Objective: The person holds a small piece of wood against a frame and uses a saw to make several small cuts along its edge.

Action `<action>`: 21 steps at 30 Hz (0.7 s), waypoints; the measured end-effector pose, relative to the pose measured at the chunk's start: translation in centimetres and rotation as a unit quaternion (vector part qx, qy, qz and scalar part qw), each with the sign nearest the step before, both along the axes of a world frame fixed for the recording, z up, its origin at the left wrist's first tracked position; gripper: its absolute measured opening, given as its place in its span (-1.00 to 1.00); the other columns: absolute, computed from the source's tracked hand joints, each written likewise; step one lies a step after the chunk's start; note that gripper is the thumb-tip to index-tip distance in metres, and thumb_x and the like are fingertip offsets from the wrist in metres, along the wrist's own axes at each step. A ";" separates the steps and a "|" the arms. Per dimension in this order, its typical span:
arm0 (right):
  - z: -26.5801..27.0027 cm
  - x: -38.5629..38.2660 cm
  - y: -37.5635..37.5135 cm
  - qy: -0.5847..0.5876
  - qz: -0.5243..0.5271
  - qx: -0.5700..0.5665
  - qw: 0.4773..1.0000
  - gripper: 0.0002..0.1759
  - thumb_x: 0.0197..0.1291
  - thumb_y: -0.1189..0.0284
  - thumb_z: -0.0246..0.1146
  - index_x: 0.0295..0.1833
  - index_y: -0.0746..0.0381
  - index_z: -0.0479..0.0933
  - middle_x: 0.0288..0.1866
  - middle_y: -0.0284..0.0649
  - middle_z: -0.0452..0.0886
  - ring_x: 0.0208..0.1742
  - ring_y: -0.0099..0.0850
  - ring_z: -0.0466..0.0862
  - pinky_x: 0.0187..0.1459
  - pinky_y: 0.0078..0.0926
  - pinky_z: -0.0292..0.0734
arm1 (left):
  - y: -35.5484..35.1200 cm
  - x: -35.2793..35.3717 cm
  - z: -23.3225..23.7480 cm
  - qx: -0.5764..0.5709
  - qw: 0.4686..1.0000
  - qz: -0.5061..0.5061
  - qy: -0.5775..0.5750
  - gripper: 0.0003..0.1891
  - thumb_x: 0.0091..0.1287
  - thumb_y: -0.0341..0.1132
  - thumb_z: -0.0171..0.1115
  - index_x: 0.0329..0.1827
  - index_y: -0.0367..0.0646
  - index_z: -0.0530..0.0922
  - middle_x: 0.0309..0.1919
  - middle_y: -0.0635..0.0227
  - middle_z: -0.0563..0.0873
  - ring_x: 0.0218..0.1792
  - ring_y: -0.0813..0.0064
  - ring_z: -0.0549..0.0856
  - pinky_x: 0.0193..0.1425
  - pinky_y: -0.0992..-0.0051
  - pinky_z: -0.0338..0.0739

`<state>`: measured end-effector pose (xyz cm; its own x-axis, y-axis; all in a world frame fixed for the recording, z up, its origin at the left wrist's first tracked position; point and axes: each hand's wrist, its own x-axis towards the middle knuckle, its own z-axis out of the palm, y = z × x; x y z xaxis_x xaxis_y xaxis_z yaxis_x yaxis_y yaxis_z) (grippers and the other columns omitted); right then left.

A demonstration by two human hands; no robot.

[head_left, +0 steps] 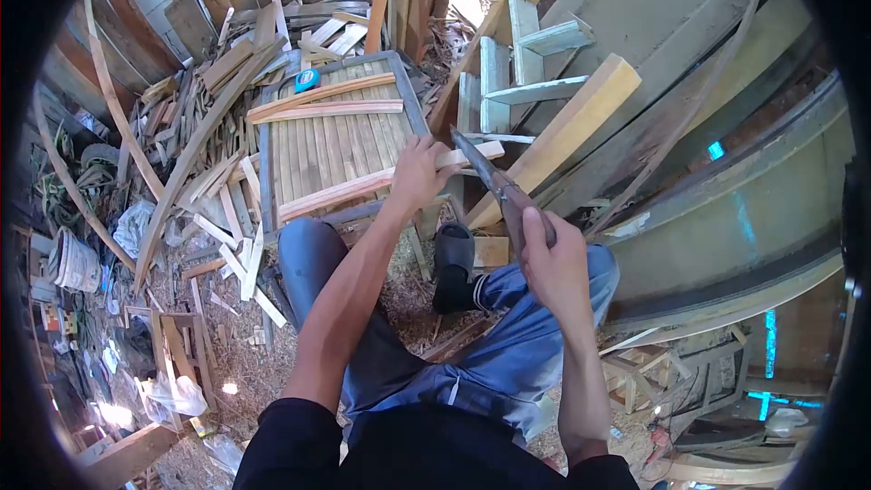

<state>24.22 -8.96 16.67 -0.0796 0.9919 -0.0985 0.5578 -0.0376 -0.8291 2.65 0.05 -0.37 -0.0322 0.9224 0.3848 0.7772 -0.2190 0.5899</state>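
Observation:
My left hand (417,172) is closed around a pale wooden strip (340,192), pressing it over the edge of a slatted wooden panel (299,159) in front of my knees. The strip's end sticks out to the right of that hand. In my right hand (555,259) is the grip of a long, dark-bladed tool that looks like a handsaw (490,174). Its blade lies across the strip's protruding end, pointing up and left; its teeth cannot be made out. Two more wooden strips (336,110) rest on the panel, beside a teal tape measure (307,80).
Scrap wood (204,118) is heaped at the left. A thick beam (581,127) leans at the right, near a stepped wooden frame (508,82). Large curved panels (726,236) fill the right side. Sawdust covers the floor around my sandal (454,249).

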 end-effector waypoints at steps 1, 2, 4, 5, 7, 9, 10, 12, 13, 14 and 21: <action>0.4 0.0 0.7 0.000 -0.002 0.005 1.000 -0.51 0.44 0.18 0.14 -0.33 0.44 0.55 -0.64 -0.07 0.44 -0.58 -0.35 0.39 -0.43 -0.26 0.35 | 0.3 -0.2 0.1 -0.009 1.000 -0.007 -0.002 -0.65 0.14 -0.20 0.46 -0.08 -0.21 0.66 -0.09 0.16 0.59 0.04 0.06 0.52 0.13 0.12 0.46; 0.7 0.1 1.3 0.000 0.020 -0.002 1.000 -0.51 0.47 0.17 0.12 -0.36 0.39 0.52 -0.66 -0.23 0.42 -0.64 -0.48 0.39 -0.54 -0.41 0.30 | 0.3 -0.3 0.0 -0.022 1.000 -0.012 -0.005 -0.65 0.14 -0.20 0.47 -0.09 -0.21 0.66 -0.09 0.16 0.59 0.03 0.06 0.53 0.13 0.11 0.45; 1.5 -0.3 2.0 0.001 0.040 -0.010 0.999 -0.51 0.50 0.16 0.10 -0.39 0.35 0.48 -0.68 -0.39 0.40 -0.70 -0.62 0.40 -0.65 -0.56 0.25 | 0.2 -0.3 0.1 -0.017 1.000 -0.006 -0.001 -0.64 0.13 -0.20 0.48 -0.09 -0.21 0.66 -0.10 0.15 0.59 0.03 0.05 0.53 0.13 0.11 0.45; 2.1 -0.8 2.2 -0.009 0.043 -0.017 0.999 -0.50 0.50 0.15 0.10 -0.38 0.35 0.50 -0.68 -0.39 0.41 -0.69 -0.62 0.40 -0.64 -0.56 0.25 | 0.2 -0.3 0.1 -0.013 1.000 -0.002 0.002 -0.64 0.12 -0.20 0.48 -0.10 -0.22 0.66 -0.10 0.15 0.59 0.02 0.05 0.53 0.12 0.11 0.45; 3.1 -1.6 2.3 -0.019 0.046 -0.029 0.998 -0.50 0.50 0.15 0.09 -0.37 0.36 0.51 -0.68 -0.38 0.41 -0.69 -0.62 0.41 -0.63 -0.55 0.26 | 0.3 -0.3 0.4 -0.026 1.000 -0.003 -0.002 -0.64 0.12 -0.20 0.49 -0.09 -0.22 0.66 -0.11 0.15 0.59 0.02 0.05 0.53 0.12 0.12 0.45; 3.9 -2.4 2.6 -0.042 0.056 -0.022 0.997 -0.50 0.49 0.14 0.09 -0.33 0.38 0.56 -0.68 -0.36 0.42 -0.68 -0.61 0.42 -0.60 -0.53 0.28 | 0.1 -0.4 0.5 -0.040 0.999 0.000 -0.009 -0.63 0.12 -0.20 0.49 -0.09 -0.22 0.66 -0.11 0.15 0.58 0.02 0.05 0.53 0.11 0.12 0.46; 4.6 -2.8 2.8 -0.043 0.057 -0.025 0.997 -0.50 0.49 0.14 0.09 -0.33 0.38 0.56 -0.68 -0.36 0.42 -0.68 -0.61 0.42 -0.60 -0.53 0.28 | 0.2 -0.5 0.5 -0.043 0.999 -0.004 -0.020 -0.65 0.12 -0.22 0.48 -0.10 -0.22 0.66 -0.12 0.14 0.58 0.02 0.05 0.53 0.10 0.12 0.46; 5.1 -3.5 3.6 -0.042 0.051 -0.052 0.996 -0.48 0.44 0.16 0.11 -0.36 0.46 0.56 -0.61 0.04 0.51 -0.57 -0.15 0.54 -0.39 -0.18 0.42 | 0.9 -0.6 0.2 -0.048 0.998 -0.006 -0.034 -0.67 0.12 -0.24 0.48 -0.11 -0.21 0.66 -0.12 0.14 0.58 0.02 0.05 0.53 0.09 0.13 0.46; 3.7 -4.1 4.7 -0.045 0.053 -0.059 0.996 -0.48 0.44 0.16 0.11 -0.36 0.46 0.56 -0.61 0.04 0.51 -0.57 -0.15 0.54 -0.39 -0.18 0.42 | 1.3 -0.7 -0.1 -0.033 0.999 -0.011 -0.009 -0.68 0.11 -0.25 0.48 -0.13 -0.21 0.65 -0.13 0.13 0.58 0.01 0.04 0.53 0.08 0.13 0.46; 1.4 -4.8 6.3 -0.028 0.031 -0.033 0.999 -0.49 0.44 0.17 0.11 -0.35 0.45 0.56 -0.61 0.03 0.52 -0.57 -0.15 0.55 -0.39 -0.18 0.42 | 1.1 -0.6 -0.3 -0.019 1.000 -0.015 0.018 -0.69 0.10 -0.27 0.47 -0.16 -0.21 0.64 -0.15 0.13 0.58 0.01 0.04 0.53 0.07 0.13 0.46; -4.9 -5.1 6.4 -0.025 -0.009 0.031 0.999 -0.51 0.41 0.17 0.14 -0.35 0.42 0.57 -0.62 0.06 0.49 -0.58 -0.09 0.51 -0.40 -0.16 0.41 | 0.0 -0.5 -0.3 -0.014 0.998 -0.001 -0.056 -0.67 0.10 -0.25 0.47 -0.16 -0.23 0.61 -0.15 0.10 0.59 0.00 0.01 0.54 0.09 0.13 0.46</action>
<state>19.08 -2.56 11.82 -0.0584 0.9975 -0.0401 0.5977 0.0027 -0.8017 2.19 0.05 -0.70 -0.0719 0.9327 0.3535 0.7053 -0.2031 0.6792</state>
